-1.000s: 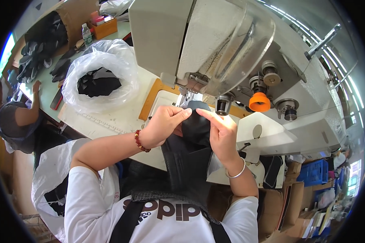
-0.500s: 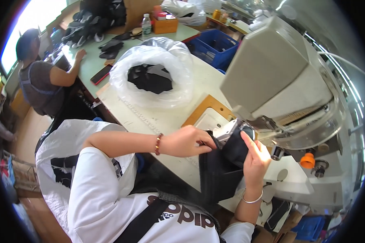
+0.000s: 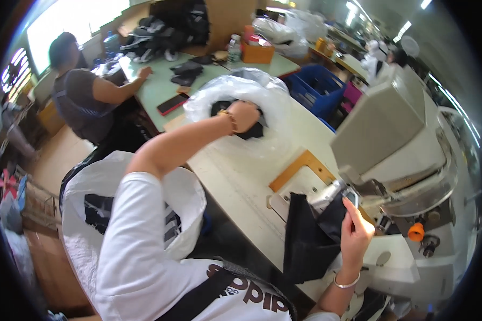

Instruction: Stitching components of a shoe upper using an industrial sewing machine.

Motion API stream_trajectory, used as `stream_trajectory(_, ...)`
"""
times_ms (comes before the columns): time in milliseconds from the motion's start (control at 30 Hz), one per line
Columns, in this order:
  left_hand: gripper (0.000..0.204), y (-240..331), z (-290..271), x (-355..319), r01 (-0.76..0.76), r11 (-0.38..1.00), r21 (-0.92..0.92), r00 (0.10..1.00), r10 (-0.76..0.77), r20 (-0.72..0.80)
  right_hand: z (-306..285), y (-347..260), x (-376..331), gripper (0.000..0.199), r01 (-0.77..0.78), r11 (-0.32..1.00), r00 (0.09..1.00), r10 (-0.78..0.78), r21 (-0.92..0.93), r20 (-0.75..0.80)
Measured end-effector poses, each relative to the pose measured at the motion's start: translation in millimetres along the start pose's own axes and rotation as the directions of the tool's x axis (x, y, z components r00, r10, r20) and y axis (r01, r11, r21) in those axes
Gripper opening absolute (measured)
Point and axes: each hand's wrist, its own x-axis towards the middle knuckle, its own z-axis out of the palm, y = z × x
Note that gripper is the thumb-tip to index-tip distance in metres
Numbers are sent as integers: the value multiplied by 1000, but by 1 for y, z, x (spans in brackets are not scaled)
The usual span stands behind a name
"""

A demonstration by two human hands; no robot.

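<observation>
My left hand [image 3: 244, 116] is in the mouth of a clear plastic bag [image 3: 276, 125], over the black fabric pieces [image 3: 254, 131] inside. Its fingers point down and are hidden from view. At the sewing machine [image 3: 391, 128], my right hand [image 3: 354, 230] grips a black fabric piece [image 3: 305, 241] along its right side, index finger stretched up close to the needle area. The fabric hangs over the table's near edge, its left part loose.
A white sack [image 3: 190, 200] with black and grey pieces stands by my left side. Beyond the bag are a red-edged phone [image 3: 172, 104], a blue crate [image 3: 316, 88], a bottle [image 3: 234, 49] and an orange box [image 3: 257, 53]. Another person [image 3: 85, 91] sits at the green table.
My left hand has let go of the black fabric and moved away from the machine, into the plastic bag. My right hand stays on the fabric. The view has shifted left.
</observation>
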Motion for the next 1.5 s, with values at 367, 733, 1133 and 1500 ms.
stream_trajectory(367,21,-4,0,-22,-92,992,-85,952,62,-300,-1,0,-5,34,-70,996,995,67,46,70)
stream_trajectory(733,27,71,-119,-74,-48,-246,-968,961,-275,23,14,-4,0,43,83,983,988,-102,-165,-112)
stream_trajectory(1133,34,217,-166,-92,310,-491,-814,946,245,213,14,18,-9,38,124,987,984,-136,-103,-119)
stream_trajectory(1500,28,221,-130,-88,68,-343,-937,984,175,8,4,10,-3,54,120,992,992,-121,-45,-30)
